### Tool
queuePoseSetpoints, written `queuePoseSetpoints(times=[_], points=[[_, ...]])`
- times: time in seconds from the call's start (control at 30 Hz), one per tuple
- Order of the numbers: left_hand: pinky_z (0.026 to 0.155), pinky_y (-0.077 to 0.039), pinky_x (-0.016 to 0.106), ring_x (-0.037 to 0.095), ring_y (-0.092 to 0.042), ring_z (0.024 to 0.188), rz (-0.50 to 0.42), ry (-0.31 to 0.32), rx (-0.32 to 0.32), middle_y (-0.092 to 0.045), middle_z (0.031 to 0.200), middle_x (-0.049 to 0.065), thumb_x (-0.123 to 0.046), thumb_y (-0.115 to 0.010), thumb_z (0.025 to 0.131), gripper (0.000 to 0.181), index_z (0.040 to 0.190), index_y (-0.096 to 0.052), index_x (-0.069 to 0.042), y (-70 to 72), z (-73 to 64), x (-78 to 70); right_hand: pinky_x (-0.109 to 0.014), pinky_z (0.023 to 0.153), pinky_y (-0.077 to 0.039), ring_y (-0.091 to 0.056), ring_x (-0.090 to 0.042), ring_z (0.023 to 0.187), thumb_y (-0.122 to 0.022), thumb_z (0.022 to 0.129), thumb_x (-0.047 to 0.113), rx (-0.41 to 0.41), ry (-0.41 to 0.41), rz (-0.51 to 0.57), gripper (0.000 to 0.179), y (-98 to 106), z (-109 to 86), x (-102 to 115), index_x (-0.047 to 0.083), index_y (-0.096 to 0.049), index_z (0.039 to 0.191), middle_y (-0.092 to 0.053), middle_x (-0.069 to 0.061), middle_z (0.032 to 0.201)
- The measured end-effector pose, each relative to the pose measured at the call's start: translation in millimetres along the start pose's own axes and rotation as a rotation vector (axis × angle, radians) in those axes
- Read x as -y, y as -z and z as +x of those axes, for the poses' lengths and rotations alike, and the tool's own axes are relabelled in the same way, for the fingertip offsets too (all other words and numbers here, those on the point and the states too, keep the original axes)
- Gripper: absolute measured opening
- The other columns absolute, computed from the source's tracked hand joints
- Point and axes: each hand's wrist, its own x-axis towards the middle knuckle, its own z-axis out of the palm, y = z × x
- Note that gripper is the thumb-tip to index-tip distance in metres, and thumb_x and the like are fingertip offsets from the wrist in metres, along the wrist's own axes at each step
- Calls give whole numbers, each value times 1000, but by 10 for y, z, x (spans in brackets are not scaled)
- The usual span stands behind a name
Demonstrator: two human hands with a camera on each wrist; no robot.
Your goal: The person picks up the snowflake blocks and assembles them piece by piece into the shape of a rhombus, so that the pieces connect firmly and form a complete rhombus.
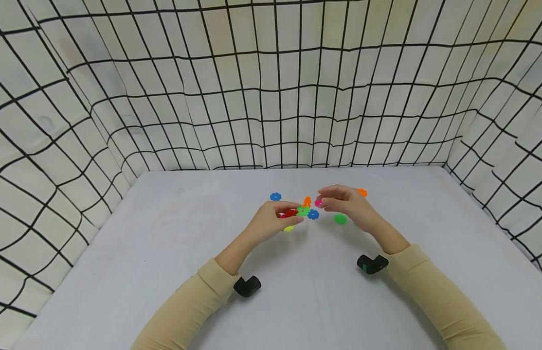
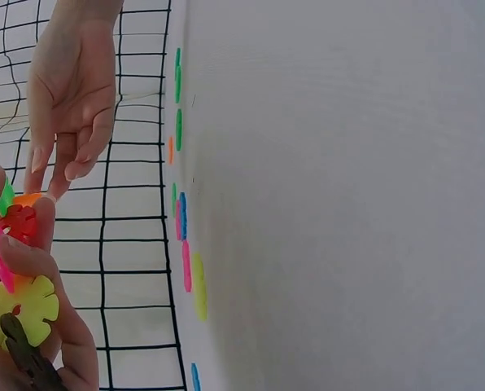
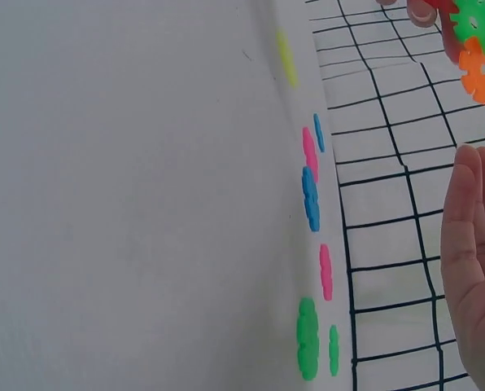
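My left hand (image 1: pixel 271 218) grips a joined cluster of notched plastic flower discs. In the left wrist view this cluster shows a yellow disc (image 2: pixel 20 311), a pink disc (image 2: pixel 0 259), a red disc (image 2: pixel 19 224), a green disc (image 2: pixel 5 195) and an orange disc (image 2: pixel 29 198). A dark narrow piece (image 2: pixel 27 354) overlaps the yellow one. Orange and green stick out beyond the left fingertips, toward my right hand (image 1: pixel 347 204). That hand hovers just right of the cluster, its fingers fairly straight and together, with nothing seen in its grasp.
Loose discs lie on the white table (image 1: pixel 166 272) below and around the hands: blue (image 1: pixel 276 197), green (image 1: pixel 340 219), orange (image 1: pixel 362 192), pink (image 3: pixel 326 271) and yellow (image 3: pixel 286 59). A black wrist device (image 1: pixel 247 287) sits under each sleeve. Black netting (image 1: pixel 277 87) over white cloth encloses the table's sides and back.
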Motion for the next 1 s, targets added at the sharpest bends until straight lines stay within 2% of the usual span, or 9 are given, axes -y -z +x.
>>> queuePoseSetpoints(times=[0.13,0.27,0.33,0.43,0.7,0.83,1.0], points=[[71,-55,27,21,-62,101,10,6,-8,-70,122,6,-27,-77,93,42,131,-70,-10,-12,-1,7,-44,100,-52,-67,-29,111,-64,103,14,-17,-6,-47,42,61,-31,-3,-6,-56,138,-61,-23,135],[74,-55,29,23,-60,107,17,7,-14,-69,123,6,-27,-77,93,43,132,-70,-11,-26,5,7,-37,93,-56,-68,-26,104,-64,103,14,-37,-2,-133,40,109,-54,8,-8,-57,135,-66,-20,127],[76,-56,29,24,-59,110,18,6,-17,-69,123,6,-27,-77,93,43,132,-71,-11,-32,8,8,-34,88,-57,-67,-27,100,-65,102,14,-38,-3,-196,38,138,-63,10,-7,-59,133,-68,-19,122],[77,-56,30,24,-60,111,20,9,-20,-70,122,5,-27,-77,93,42,131,-71,-11,-36,4,3,-37,81,-57,-67,-31,95,-67,101,16,-26,-17,-302,35,193,-73,-3,-5,-64,129,-70,-16,114],[80,-56,33,24,-61,112,10,18,-26,-69,120,5,-29,-77,92,44,132,-69,-11,-47,-6,-5,-33,75,-51,-61,-23,90,-73,96,17,56,-102,-624,32,274,-82,-86,3,-69,125,-65,-6,104],[81,-56,33,23,-59,114,-1,24,-38,-67,124,5,-34,-77,93,45,133,-69,-17,-58,-3,1,-32,71,-50,-57,-25,90,-75,94,16,102,-143,-690,37,261,-65,-90,1,-66,127,-63,-11,105],[76,-55,30,21,-61,105,-14,13,-51,-69,118,3,-33,-75,94,42,133,-69,-18,-71,-1,-10,-34,74,-50,-55,-26,89,-78,92,17,119,-195,-738,43,241,-61,-63,0,-64,129,-60,-15,107]])
